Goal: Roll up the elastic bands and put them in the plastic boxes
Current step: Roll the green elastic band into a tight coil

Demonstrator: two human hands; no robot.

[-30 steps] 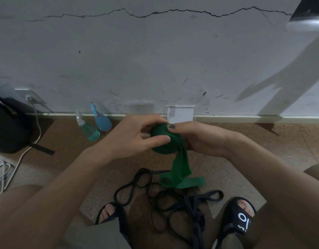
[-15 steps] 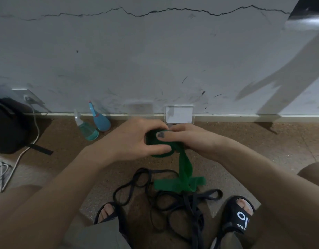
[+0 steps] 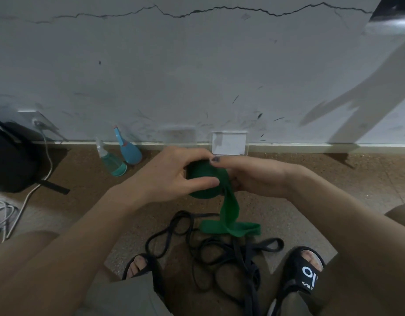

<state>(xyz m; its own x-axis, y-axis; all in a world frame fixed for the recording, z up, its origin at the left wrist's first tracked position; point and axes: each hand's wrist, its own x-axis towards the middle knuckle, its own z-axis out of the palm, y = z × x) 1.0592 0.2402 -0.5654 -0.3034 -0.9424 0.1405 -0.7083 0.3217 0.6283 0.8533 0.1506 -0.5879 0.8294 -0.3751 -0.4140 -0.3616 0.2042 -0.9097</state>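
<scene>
At the far left a black bag [image 3: 11, 160] is seen against the wall, with white cables [image 3: 5, 213] trailing over the floor [image 3: 334, 179] beside it. Further right, two blue spray bottles [image 3: 119, 156] are lying near the skirting. The left hand [image 3: 172, 176] is held above the floor at mid-frame; its fingers [image 3: 201, 182] are curled and pressed onto the left side of the green elastic band [image 3: 203, 182], which is wound into a thick roll between both hands. The unrolled tail of the band is hung down from the roll and is folded on the floor, partly over a tangle of black elastic bands [image 3: 219, 254] lying between two sandalled feet. A clear plastic box [image 3: 229, 143] is stood against the wall just behind the hands. The right hand [image 3: 258, 176] is closed on the roll's right side, thumb laid over its top.
</scene>
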